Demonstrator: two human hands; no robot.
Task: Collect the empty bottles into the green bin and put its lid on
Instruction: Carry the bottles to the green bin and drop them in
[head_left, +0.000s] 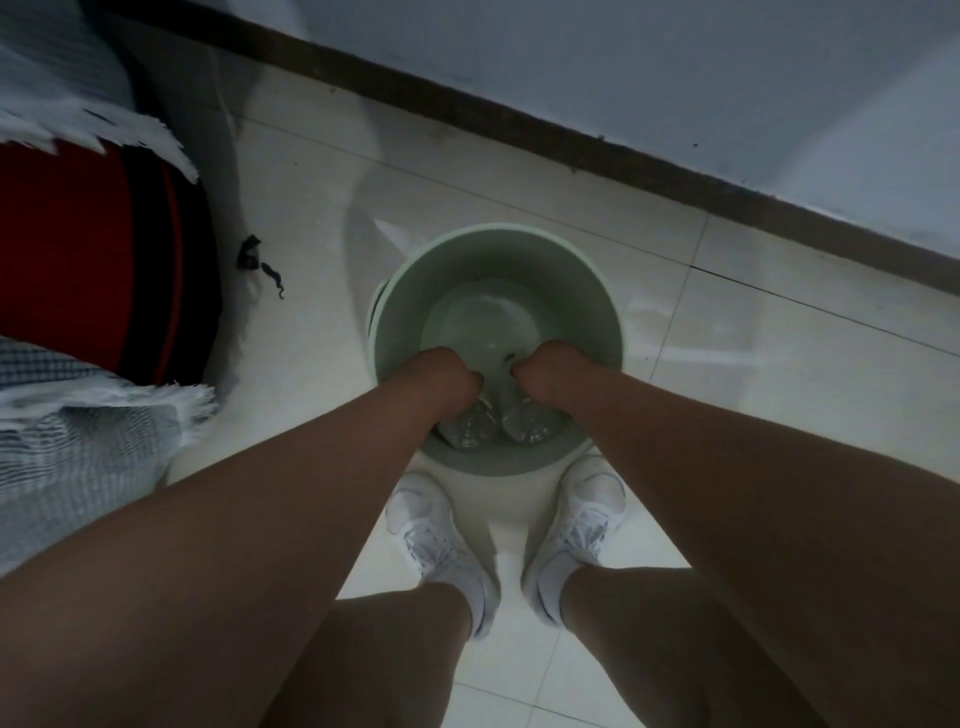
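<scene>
A round green bin (498, 260) stands on the tiled floor just in front of my feet, with no lid on it. Both my hands reach down inside it. My left hand (441, 379) is closed around a clear plastic bottle (470, 428) that points down into the bin. My right hand (545, 376) is closed around a second clear bottle (530, 423) beside the first. The two bottles touch near the bin's near wall. A pale rim (375, 312) peeks out behind the bin's left side; I cannot tell what it is.
A dark skirting board (519, 130) and pale wall run diagonally behind the bin. A red and black bag (93, 260) and fringed checked cloth (67, 447) lie at the left. A small dark scrap (260, 265) lies on the floor. My white shoes (431, 535) stand close to the bin.
</scene>
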